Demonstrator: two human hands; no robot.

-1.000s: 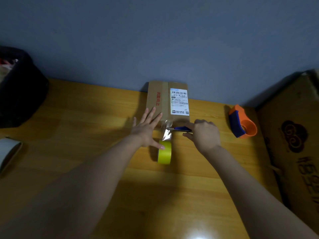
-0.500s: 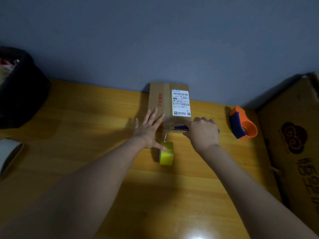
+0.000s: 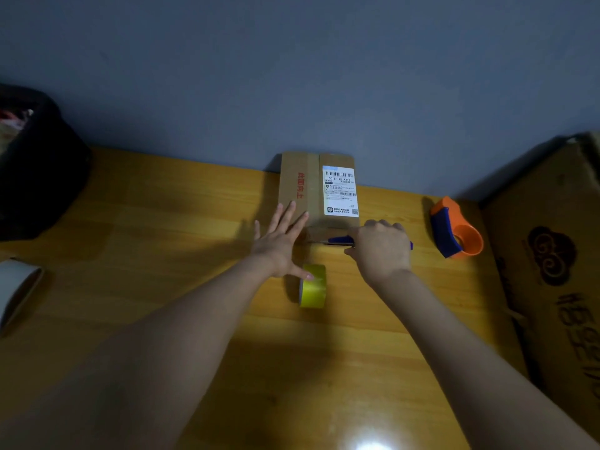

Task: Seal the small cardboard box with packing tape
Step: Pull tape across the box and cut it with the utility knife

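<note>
The small cardboard box (image 3: 305, 186) lies flat against the wall, with red print, a white shipping label (image 3: 340, 191) and a strip of tape down its middle. My left hand (image 3: 280, 245) lies open and flat, fingers on the box's near left corner, thumb touching the yellow tape roll (image 3: 313, 285) that stands on edge just below the box. My right hand (image 3: 381, 250) is closed around a blue-handled cutter (image 3: 341, 240), whose blade tip points left at the box's near edge.
An orange and blue tape dispenser (image 3: 456, 228) sits to the right on the wooden table (image 3: 162, 254). A large cardboard box (image 3: 552, 254) stands at the far right, a black bin (image 3: 35, 170) at the far left, and a white roll (image 3: 16, 287) at the left edge.
The loose clear tape between box and roll is no longer lifted. The cutter has moved left along the box's near edge, and the yellow roll stands slightly apart from the box.
</note>
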